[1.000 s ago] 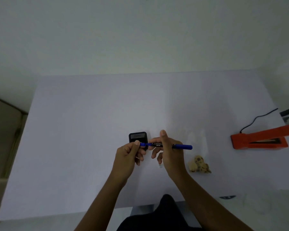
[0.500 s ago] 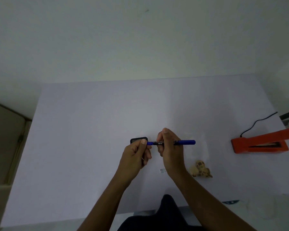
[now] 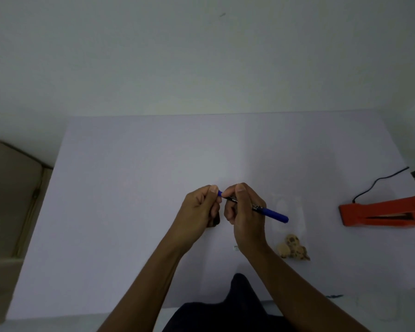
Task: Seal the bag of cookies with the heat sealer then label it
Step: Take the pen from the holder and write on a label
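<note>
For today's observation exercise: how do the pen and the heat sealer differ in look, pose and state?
The pen is slim, blue and black; the heat sealer is bulky and orange. The pen is held above the table by the left hand and right hand; the sealer rests on it, untouched. The sealer has a black cord; the pen has none. Both are elongated.

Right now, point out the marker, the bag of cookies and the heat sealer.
marker (image 3: 271, 213): head view, on the blue barrel right of the hand.
bag of cookies (image 3: 292, 246): head view, on the cookies at its bottom.
heat sealer (image 3: 381, 208): head view, on the orange upper arm.
</note>
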Demonstrator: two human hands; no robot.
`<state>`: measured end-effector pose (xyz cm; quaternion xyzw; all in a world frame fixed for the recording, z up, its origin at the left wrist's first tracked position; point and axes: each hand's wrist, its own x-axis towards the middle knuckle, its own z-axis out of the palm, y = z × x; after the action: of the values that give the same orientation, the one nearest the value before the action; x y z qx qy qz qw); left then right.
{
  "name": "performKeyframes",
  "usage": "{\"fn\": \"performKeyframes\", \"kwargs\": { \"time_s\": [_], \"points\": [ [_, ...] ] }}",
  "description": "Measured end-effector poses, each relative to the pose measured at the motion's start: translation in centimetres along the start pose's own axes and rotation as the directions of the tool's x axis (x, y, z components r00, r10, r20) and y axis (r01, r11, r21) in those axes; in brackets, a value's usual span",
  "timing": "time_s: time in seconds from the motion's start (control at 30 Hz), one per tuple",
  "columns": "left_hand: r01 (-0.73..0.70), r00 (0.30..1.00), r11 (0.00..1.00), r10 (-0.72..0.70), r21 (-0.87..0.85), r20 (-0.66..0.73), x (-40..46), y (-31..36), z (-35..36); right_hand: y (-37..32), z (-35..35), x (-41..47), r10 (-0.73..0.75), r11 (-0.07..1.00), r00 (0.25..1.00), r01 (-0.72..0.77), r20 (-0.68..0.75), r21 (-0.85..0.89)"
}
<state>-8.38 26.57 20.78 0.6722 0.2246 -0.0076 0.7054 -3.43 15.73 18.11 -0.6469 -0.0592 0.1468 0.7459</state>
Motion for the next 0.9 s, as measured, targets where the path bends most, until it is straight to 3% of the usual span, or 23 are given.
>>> {"fn": "performKeyframes", "kwargs": {
  "time_s": [0.2,0.33,0.4,0.47,0.57,0.63,0.73,0.9],
  "points": [
    [0.038,0.999,0.998,-0.039,0.057,0.022,0.7,-0.8,-1.0,0.8,0.0,1.5,0.029,1.0,0.994,-0.029,0.103,-0.004],
    [0.04,0.998,0.984,-0.029,0.175,-0.064,1.8,-2.3,-3.8,2.7,-0.4,2.9,0.195,0.977,0.937,-0.161,0.289,-0.136],
    [0.01,0.973,0.943,0.068,0.333,-0.221,2.8,-3.9,-5.6,5.0,-1.3,3.5,0.31,0.946,0.918,-0.273,0.248,-0.172],
    [0.034,0.928,0.837,0.177,0.546,-0.328,3.7,-5.8,-7.0,7.8,-3.0,4.2,0.379,0.896,0.92,-0.337,0.102,-0.287],
    [0.075,0.941,0.637,0.209,0.767,-0.265,4.6,-8.4,-7.1,11.4,-5.2,4.6,0.426,0.792,0.901,-0.412,-0.075,-0.451],
    [0.076,0.968,0.523,0.166,0.849,-0.189,5.2,-9.9,-6.5,12.8,-5.4,4.5,0.474,0.753,0.879,-0.431,-0.046,-0.497],
    [0.098,0.985,0.496,0.072,0.863,-0.154,6.3,-11.5,-5.8,14.0,-4.5,4.2,0.531,0.727,0.847,-0.443,0.021,-0.525],
    [0.094,0.979,0.561,0.096,0.823,-0.177,7.1,-12.0,-7.0,14.3,-3.6,4.5,0.557,0.73,0.83,-0.471,0.033,-0.494]
  ]
}}
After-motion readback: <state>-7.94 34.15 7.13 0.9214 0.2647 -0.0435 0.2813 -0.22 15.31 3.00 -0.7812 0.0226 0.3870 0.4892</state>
